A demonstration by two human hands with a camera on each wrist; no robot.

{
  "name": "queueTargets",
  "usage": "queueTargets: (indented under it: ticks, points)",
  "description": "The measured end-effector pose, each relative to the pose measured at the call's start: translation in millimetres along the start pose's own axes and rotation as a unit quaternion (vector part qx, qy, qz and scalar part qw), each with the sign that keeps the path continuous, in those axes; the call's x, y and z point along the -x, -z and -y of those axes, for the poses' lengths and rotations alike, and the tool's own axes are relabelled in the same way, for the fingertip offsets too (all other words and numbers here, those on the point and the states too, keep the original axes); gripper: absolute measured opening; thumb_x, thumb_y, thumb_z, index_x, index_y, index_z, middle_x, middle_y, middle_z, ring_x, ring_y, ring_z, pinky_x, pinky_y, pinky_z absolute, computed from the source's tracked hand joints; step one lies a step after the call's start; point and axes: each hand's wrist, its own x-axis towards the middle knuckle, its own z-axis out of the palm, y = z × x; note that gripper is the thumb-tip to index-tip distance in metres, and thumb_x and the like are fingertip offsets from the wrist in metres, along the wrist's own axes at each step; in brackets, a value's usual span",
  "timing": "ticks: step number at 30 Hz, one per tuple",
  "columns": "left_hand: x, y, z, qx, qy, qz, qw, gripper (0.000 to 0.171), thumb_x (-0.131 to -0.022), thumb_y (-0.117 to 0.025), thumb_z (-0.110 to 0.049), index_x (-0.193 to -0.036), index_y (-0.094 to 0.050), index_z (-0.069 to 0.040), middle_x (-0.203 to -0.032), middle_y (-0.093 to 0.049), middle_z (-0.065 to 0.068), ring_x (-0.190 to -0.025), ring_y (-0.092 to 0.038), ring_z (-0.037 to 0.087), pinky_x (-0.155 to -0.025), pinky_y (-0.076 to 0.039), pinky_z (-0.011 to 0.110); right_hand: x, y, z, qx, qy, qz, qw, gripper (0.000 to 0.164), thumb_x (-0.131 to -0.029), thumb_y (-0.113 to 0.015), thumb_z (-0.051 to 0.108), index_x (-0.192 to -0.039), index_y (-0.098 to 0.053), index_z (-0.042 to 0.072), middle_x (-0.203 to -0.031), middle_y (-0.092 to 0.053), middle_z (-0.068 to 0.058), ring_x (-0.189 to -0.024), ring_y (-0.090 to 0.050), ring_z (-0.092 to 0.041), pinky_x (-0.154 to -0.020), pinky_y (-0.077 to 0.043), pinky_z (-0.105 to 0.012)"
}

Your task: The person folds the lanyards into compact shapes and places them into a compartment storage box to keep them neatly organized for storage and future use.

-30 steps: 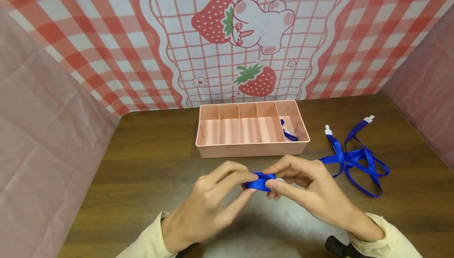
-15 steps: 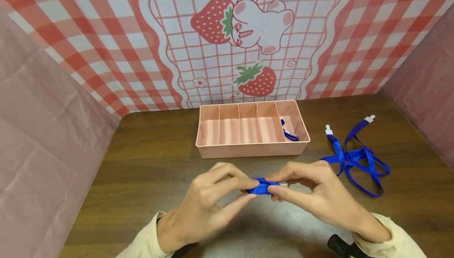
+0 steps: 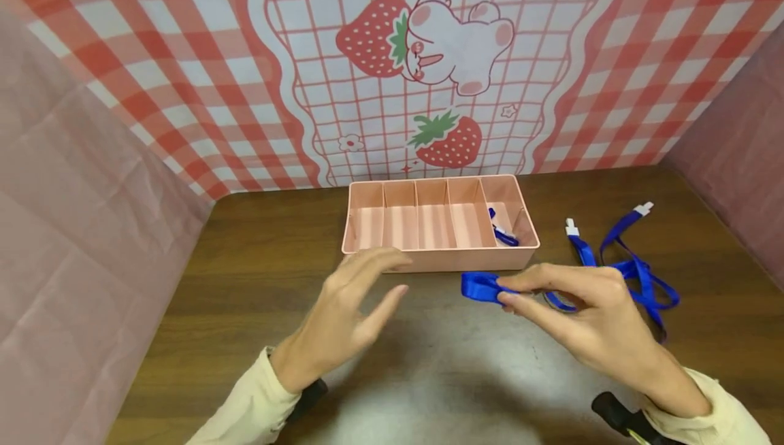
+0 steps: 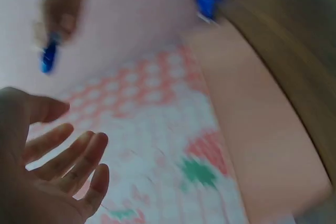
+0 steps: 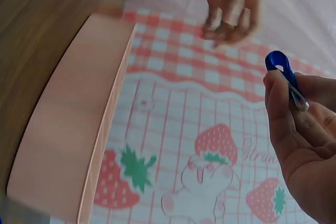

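Note:
Between its thumb and fingers, my right hand (image 3: pixel 588 316) pinches a blue lanyard (image 3: pixel 479 287) folded into a short looped bundle. In the right wrist view a pale clip (image 5: pixel 302 104) pokes out by the fingers that hold the lanyard (image 5: pixel 278 61). My left hand (image 3: pixel 349 305) is apart from it, thumb and fingers spread with nothing between them, just in front of a pink divided box (image 3: pixel 398 261). In the box's rightmost compartment lies another blue lanyard (image 3: pixel 505 237) with a white part.
More blue lanyard (image 3: pixel 640 271) lies loosely tangled on the wooden table (image 3: pixel 257 248) at right, with two white clips, partly behind my right hand. A checked strawberry cloth (image 3: pixel 453 43) hangs behind the box, and pink cloth (image 3: pixel 73 261) walls the left side.
My left hand has let go of the folded lanyard and drawn away to the left. My right hand has carried it slightly right and up towards the box.

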Motion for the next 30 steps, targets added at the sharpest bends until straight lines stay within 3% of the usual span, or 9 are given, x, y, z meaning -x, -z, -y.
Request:
queueTargets:
  ticks: [3,7,11,14,17,22,26,30]
  points:
    - [10.9,-0.6,23.4,-0.087,0.028,0.056,0.9942,0.041,-0.093,-0.069,-0.018,-0.130,-0.059,-0.003,-0.134,-0.058,0.012,-0.127,-0.053,0.025,-0.105,-0.041,0.044,0,6,-3,0.077,0.017,-0.020,0.997,0.012,-0.091,-0.074,0.012,-0.094,-0.076,0.001,-0.084,-0.074,-0.005,-0.075,-0.066,-0.003,-0.061,-0.047,-0.011]
    - [21.5,-8.3,48.6,-0.183,0.043,0.137,0.9725,0.058,-0.093,-0.069,-0.030,-0.142,-0.049,-0.005,-0.151,-0.041,0.015,-0.139,-0.039,0.031,-0.112,-0.033,0.050,2,11,-20,0.144,0.021,-0.036,0.989,0.023,-0.094,-0.071,0.025,-0.090,-0.077,0.003,-0.084,-0.075,-0.006,-0.085,-0.071,-0.006,-0.071,-0.051,-0.011]
    - [29.6,-19.9,67.4,-0.230,0.052,0.196,0.9519,0.070,-0.093,-0.069,-0.038,-0.149,-0.041,-0.007,-0.158,-0.029,0.019,-0.144,-0.030,0.036,-0.116,-0.027,0.053,6,12,-45,0.188,-0.007,-0.025,0.982,0.022,-0.093,-0.072,0.028,-0.088,-0.078,0.008,-0.084,-0.075,-0.003,-0.081,-0.070,-0.004,-0.068,-0.050,-0.010]
    - [35.7,-27.4,76.8,-0.254,0.060,0.215,0.9413,0.077,-0.091,-0.072,-0.040,-0.153,-0.036,-0.010,-0.159,-0.026,0.021,-0.145,-0.027,0.040,-0.115,-0.026,0.057,5,11,-64,0.210,-0.028,-0.005,0.977,0.004,-0.084,-0.080,0.011,-0.087,-0.077,0.010,-0.082,-0.074,0.001,-0.069,-0.066,-0.002,-0.061,-0.050,-0.012]
    - [41.1,-32.4,82.5,-0.277,0.063,0.227,0.9316,0.084,-0.089,-0.073,-0.041,-0.156,-0.031,-0.013,-0.159,-0.027,0.021,-0.145,-0.025,0.041,-0.115,-0.025,0.059,2,9,-82,0.229,-0.050,0.016,0.972,0.022,-0.073,-0.084,-0.006,-0.087,-0.077,0.008,-0.080,-0.073,0.002,-0.060,-0.060,-0.001,-0.054,-0.048,-0.013]
    - [43.4,-35.1,85.9,-0.310,0.052,0.235,0.9197,0.088,-0.087,-0.075,-0.044,-0.157,-0.029,-0.014,-0.159,-0.029,0.017,-0.146,-0.026,0.039,-0.115,-0.020,0.063,-3,8,-110,0.263,-0.096,0.063,0.958,0.014,-0.078,-0.082,0.000,-0.086,-0.076,0.009,-0.076,-0.070,0.004,-0.056,-0.053,-0.001,-0.050,-0.043,-0.018]
    - [43.3,-34.7,86.0,-0.322,0.049,0.241,0.9142,0.090,-0.086,-0.076,-0.043,-0.157,-0.028,-0.014,-0.160,-0.027,0.016,-0.146,-0.026,0.038,-0.115,-0.019,0.062,-8,5,-132,0.284,-0.105,0.104,0.947,0.009,-0.082,-0.080,0.004,-0.086,-0.076,0.010,-0.079,-0.069,0.003,-0.069,-0.060,-0.009,-0.058,-0.048,-0.030]
    - [44.0,-34.7,85.4,-0.325,0.056,0.252,0.9099,0.094,-0.084,-0.076,-0.045,-0.157,-0.026,-0.014,-0.160,-0.026,0.016,-0.147,-0.023,0.039,-0.116,-0.017,0.062,-14,0,-151,0.296,-0.094,0.132,0.941,0.009,-0.079,-0.082,0.006,-0.083,-0.077,0.011,-0.078,-0.068,0.001,-0.077,-0.057,-0.017,-0.070,-0.043,-0.036]
